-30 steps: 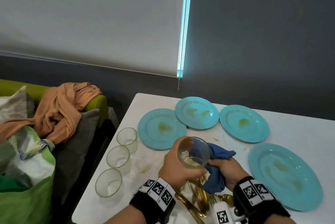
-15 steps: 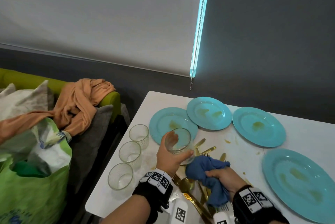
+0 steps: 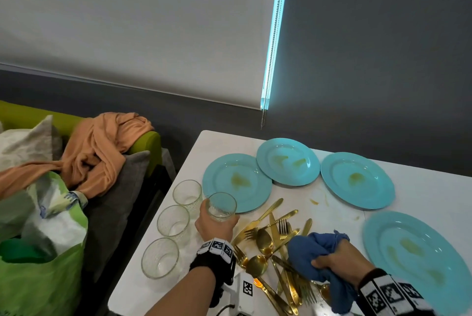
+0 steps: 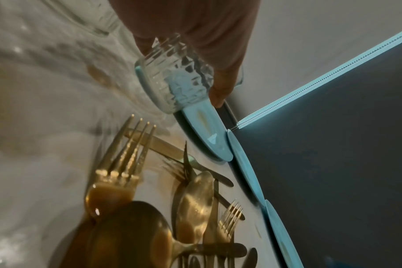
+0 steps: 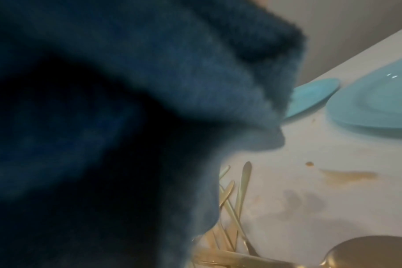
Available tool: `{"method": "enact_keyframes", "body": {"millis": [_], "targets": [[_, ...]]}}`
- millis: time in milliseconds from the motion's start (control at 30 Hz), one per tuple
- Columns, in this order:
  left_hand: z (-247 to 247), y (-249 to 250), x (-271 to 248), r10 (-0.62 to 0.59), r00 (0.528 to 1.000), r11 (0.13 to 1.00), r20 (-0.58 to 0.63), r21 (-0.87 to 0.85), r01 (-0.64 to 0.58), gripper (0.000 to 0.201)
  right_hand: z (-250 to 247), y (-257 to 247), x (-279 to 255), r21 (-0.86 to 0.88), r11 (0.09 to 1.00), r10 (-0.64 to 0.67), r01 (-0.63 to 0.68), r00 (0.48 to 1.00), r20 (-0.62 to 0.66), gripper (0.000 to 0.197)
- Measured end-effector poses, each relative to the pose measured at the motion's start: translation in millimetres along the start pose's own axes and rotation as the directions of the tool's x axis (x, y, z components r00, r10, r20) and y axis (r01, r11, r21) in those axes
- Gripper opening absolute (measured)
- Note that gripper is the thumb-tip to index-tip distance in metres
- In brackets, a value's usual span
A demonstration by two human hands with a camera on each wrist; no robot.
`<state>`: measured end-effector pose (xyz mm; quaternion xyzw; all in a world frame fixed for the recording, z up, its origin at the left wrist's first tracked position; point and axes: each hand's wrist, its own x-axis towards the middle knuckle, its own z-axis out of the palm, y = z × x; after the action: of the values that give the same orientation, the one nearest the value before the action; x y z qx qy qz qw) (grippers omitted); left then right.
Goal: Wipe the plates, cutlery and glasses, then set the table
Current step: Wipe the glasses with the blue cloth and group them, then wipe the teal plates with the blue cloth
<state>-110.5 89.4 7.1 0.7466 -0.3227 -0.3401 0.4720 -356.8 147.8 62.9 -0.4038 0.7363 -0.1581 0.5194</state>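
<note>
My left hand (image 3: 214,223) grips a ribbed clear glass (image 3: 221,206) upright at the near rim of the leftmost turquoise plate (image 3: 236,181); the left wrist view shows the same glass (image 4: 176,78) in my fingers (image 4: 220,90), just above the table. My right hand (image 3: 334,262) clutches a bunched blue cloth (image 3: 310,255) over a heap of gold cutlery (image 3: 270,241). The cloth (image 5: 126,108) fills the right wrist view. Three more stained turquoise plates (image 3: 287,161) (image 3: 356,179) (image 3: 419,254) lie on the white table (image 3: 421,195).
Three empty glasses (image 3: 187,194) (image 3: 173,221) (image 3: 160,257) stand in a row along the table's left edge. Yellowish smears (image 3: 314,201) mark the table between the plates. A green sofa with an orange garment (image 3: 102,147) and a green bag (image 3: 38,264) sits to the left.
My left hand carried the glass away from the cloth, leftward and down toward the row of glasses. The right hand with the cloth dropped lower over the cutlery.
</note>
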Motion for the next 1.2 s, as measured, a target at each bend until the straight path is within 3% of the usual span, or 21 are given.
{"method": "enact_keyframes", "body": {"millis": [133,167,267,300,400,500,567,633,733,833,933,967,1000,1100,1133,1200], "targets": [[6,-6,5,-0.075,0.997,0.996,-0.031,-0.045,0.073,0.097,-8,-8,-15,-0.061,0.998,-0.007,0.006,1.0,-0.022,0.101],[6,-8,7,-0.078,0.996,0.996,-0.041,-0.04,0.077,0.1,-10,-4,-12,-0.069,0.998,-0.006,0.005,1.0,-0.018,0.099],[8,-8,10,-0.109,0.992,0.994,-0.068,-0.038,0.107,0.105,-14,-4,-16,-0.141,0.989,0.038,-0.036,0.999,0.014,0.058],[9,-9,11,-0.126,0.989,0.991,-0.079,-0.047,0.123,0.106,-14,-5,-17,-0.184,0.982,0.042,-0.04,0.999,0.009,0.052],[9,-9,10,-0.198,0.975,0.979,-0.102,-0.074,0.192,0.109,-16,-11,-20,-0.246,0.968,0.042,-0.045,0.999,-0.018,0.057],[8,-9,11,-0.28,0.954,0.96,-0.105,-0.029,0.278,0.111,-17,-7,-17,-0.458,0.888,0.037,-0.038,0.999,-0.012,0.06],[7,-1,10,-0.367,0.925,0.929,-0.098,0.015,0.37,0.112,-18,-3,-14,-0.634,0.773,0.002,0.009,1.0,0.016,0.055],[4,6,6,-0.431,0.901,0.879,-0.054,0.201,0.433,0.107,-23,5,-9,-0.755,0.655,-0.031,0.036,0.999,0.021,0.06],[6,15,-12,-0.486,0.859,0.792,0.162,0.498,0.354,0.102,-37,8,-14,-0.727,0.685,-0.015,-0.041,0.997,-0.07,0.024],[22,23,-34,-0.491,0.808,0.765,0.327,0.605,0.22,0.107,-50,8,-29,-0.646,0.753,0.056,-0.126,0.99,-0.129,0.03],[43,47,-68,-0.321,0.845,0.828,0.428,0.56,0.031,0.091,-66,7,-46,-0.619,0.784,-0.013,-0.035,0.997,-0.073,0.029],[51,55,-83,-0.239,0.831,0.86,0.502,0.506,-0.058,0.084,-73,8,-51,-0.63,0.776,-0.028,-0.023,0.997,-0.07,0.029],[61,63,-99,-0.19,0.773,0.9,0.606,0.422,-0.11,0.076,-78,10,-54,-0.643,0.766,-0.031,-0.021,0.997,-0.069,0.03],[91,83,-149,-0.149,0.483,0.976,0.863,0.208,-0.069,0.067,-89,12,-70,-0.731,0.679,0.001,-0.064,0.996,-0.087,0.022],[103,87,-162,-0.17,0.413,0.978,0.895,0.206,-0.044,0.066,-90,11,-74,-0.786,0.615,0.006,-0.065,0.997,-0.077,0.013],[130,94,-182,-0.218,0.328,0.974,0.919,0.224,0.02,0.059,-96,12,-80,-0.889,0.452,0.016,-0.079,0.997,-0.08,0.032]]}}
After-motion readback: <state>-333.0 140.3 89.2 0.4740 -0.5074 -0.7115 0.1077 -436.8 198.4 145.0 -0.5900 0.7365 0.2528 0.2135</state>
